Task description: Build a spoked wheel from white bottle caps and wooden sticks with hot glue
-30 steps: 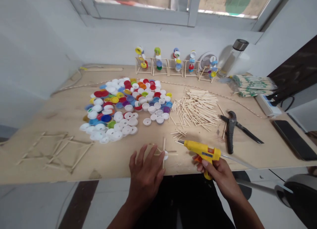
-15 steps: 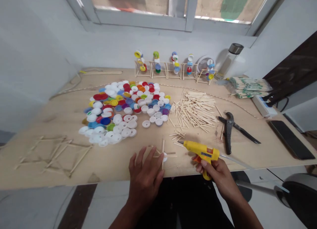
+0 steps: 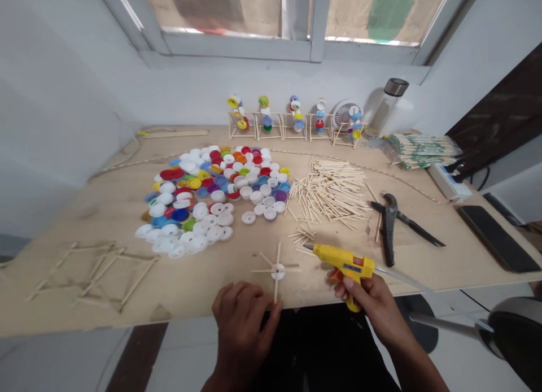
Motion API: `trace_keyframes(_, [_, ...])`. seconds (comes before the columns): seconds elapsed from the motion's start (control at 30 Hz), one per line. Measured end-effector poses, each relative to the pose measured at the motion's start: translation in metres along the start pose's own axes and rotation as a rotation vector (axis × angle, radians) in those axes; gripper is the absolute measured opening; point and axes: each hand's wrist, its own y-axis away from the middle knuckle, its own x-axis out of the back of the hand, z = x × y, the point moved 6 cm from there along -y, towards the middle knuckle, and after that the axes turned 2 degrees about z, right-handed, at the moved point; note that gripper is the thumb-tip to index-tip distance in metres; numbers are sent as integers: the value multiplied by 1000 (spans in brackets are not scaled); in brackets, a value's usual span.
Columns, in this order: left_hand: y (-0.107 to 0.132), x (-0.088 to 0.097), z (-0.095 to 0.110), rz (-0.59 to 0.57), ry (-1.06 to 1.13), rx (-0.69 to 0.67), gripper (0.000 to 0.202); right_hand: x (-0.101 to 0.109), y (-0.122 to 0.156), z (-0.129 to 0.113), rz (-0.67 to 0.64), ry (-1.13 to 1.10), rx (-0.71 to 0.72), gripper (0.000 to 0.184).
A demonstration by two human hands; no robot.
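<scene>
Radiating from a white disc point(image 3: 282, 275), slim pale sticks point(image 3: 278, 256).

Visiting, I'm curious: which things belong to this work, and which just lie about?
Likely belonging:
yellow plastic glue gun
round white disc with wooden spokes
loose thin wooden sticks
round multicoloured plastic caps

Likely lying about:
black rectangular phone
clear cylindrical bottle

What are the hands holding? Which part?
The right hand holds the yellow plastic glue gun by its handle. The left hand is at one tip of the pale wooden-stick star; whether it grips cannot be told.
</scene>
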Motion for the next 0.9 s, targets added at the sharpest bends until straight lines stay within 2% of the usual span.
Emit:
trace_keyframes(0.23, [-14, -5, 1, 6, -13, -14, 8, 0, 0, -2, 7, -23, -2, 45])
trace_keyframes(0.37, [-19, -4, 1, -12, -6, -10, 3, -1, 0, 1, 2, -71, -12, 44])
trace_keyframes(0.53, [-49, -7, 12, -49, 49, -105, 11, 2, 0, 4, 16, -62, -4, 43])
trace_keyframes(0.7, [-89, -33, 30, -240, -23, -370, 20, 6, 0, 6, 49, -64, 10, 45])
trace_keyframes(0.8, [-99, -51, 34, -377, -113, -518, 21, 6, 0, 7, 58, -75, 20, 44])
trace_keyframes(0.9, [-102, -65, 35, -468, -184, -599, 19, 6, 0, 6, 59, -68, 14, 45])
